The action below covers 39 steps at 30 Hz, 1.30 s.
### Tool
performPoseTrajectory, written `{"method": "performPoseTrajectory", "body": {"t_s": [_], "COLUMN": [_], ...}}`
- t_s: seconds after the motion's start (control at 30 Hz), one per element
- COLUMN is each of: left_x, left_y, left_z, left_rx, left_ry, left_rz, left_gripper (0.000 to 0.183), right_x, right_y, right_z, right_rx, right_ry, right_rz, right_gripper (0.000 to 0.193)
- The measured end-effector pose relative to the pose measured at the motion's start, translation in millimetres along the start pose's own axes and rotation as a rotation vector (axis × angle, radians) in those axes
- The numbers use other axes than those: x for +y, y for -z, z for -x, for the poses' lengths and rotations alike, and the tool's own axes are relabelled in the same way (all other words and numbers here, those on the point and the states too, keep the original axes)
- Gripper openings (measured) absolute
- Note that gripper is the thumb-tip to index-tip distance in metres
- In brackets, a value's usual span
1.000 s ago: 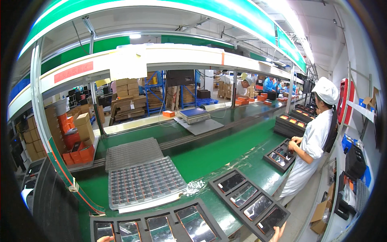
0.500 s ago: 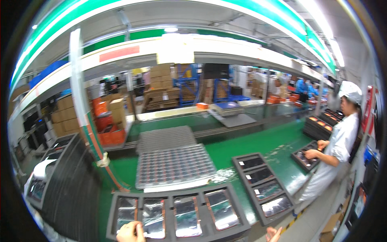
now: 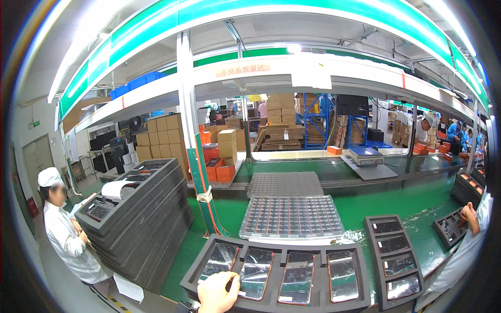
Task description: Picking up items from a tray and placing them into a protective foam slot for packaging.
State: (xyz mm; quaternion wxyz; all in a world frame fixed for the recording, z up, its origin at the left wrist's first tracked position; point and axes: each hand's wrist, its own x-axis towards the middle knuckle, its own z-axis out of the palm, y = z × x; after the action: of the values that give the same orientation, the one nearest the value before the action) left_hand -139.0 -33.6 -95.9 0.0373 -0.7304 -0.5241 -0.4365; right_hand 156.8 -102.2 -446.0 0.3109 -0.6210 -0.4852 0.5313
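Observation:
My left hand (image 3: 218,293) reaches over the near left part of a dark grey foam tray (image 3: 322,256). Its fingers are bent and drawn together by the divider between the first two compartments; what they hold, if anything, is hidden. Each compartment bears one flat, glossy, phone-sized panel. The leftmost panel (image 3: 221,259) is partly covered by my hand, and the second panel (image 3: 257,274) lies just right of my fingertips. Farther right lie a third panel (image 3: 296,276) and a fourth panel (image 3: 343,275). My right hand is out of view.
A clear compartmented tray (image 3: 289,216) lies behind the foam tray on the green bench (image 3: 365,195). Another foam tray (image 3: 395,255) with panels sits right. At left rises a tall foam tray stack (image 3: 141,229), beside a person in white (image 3: 70,229). A second person's hand (image 3: 469,216) is far right.
My view has swung left, so the scene sits farther right and the person at left has appeared. My right hand has gone out of view; my left hand remains over the foam tray.

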Motion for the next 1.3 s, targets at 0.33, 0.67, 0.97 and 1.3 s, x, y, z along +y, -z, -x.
{"method": "performPoseTrajectory", "body": {"t_s": [0.33, 0.67, 0.97, 1.3], "left_x": [3, 5, -8, -5], "left_y": [-8, -2, -2, -6], "left_z": [-3, -10, -5, -10], "left_rx": [-0.036, -0.041, -0.047, -0.033], "left_ry": [0.010, 0.037, 0.006, 0.037], "left_rz": [-0.064, 0.012, 0.032, 0.012], "left_gripper": [0.011, 0.011, 0.016, 0.010], "right_x": [-2, -5, -4, -4], "right_y": [-3, -1, -10, 2], "right_z": [-20, -18, -16, -20], "right_rx": [0.032, 0.027, 0.005, -0.002], "right_ry": [-0.019, -0.029, -0.034, -0.028], "right_rz": [0.043, 0.057, 0.103, 0.135], "right_gripper": [0.036, 0.036, 0.036, 0.036]}}
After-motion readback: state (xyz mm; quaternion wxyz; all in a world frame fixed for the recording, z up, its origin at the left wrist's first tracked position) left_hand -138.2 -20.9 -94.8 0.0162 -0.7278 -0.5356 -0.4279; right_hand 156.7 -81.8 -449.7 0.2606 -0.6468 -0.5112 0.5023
